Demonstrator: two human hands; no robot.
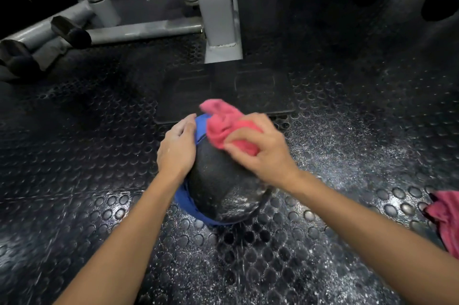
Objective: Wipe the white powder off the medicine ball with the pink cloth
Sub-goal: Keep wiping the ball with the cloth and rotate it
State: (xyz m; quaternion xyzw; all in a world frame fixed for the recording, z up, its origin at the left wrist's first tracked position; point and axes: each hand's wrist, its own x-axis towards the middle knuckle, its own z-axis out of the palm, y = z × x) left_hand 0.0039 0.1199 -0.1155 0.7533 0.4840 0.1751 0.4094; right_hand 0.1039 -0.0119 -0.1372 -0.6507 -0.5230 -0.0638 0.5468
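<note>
1. Rubber floor [74, 155], black and studded with round bumps, fills the view. White powder [335, 145] dusts it, thickest to the right of the ball and in front of it.
2. Grey steel machine frame [221, 18] stands at the far side, its upright post just beyond a flat black pad [223, 91] lying on the floor.
3. Medicine ball [218, 180], black with blue sections, sits on the floor at centre between the two hands. White specks cover its near lower side.
4. Left hand [177, 148] rests flat against the ball's left side, its grip apart, fingers straight along the blue edge.
5. Right hand [263, 153] presses on the ball's upper right, its grip clamped on a bunch of the pink cloth [223, 125].
6. That cloth lies crumpled on the ball's far upper side, a loose end sticking up beyond the fingers.
7. Second pink cloth [444, 215] lies crumpled on the floor at the right edge, well apart from the ball.
</note>
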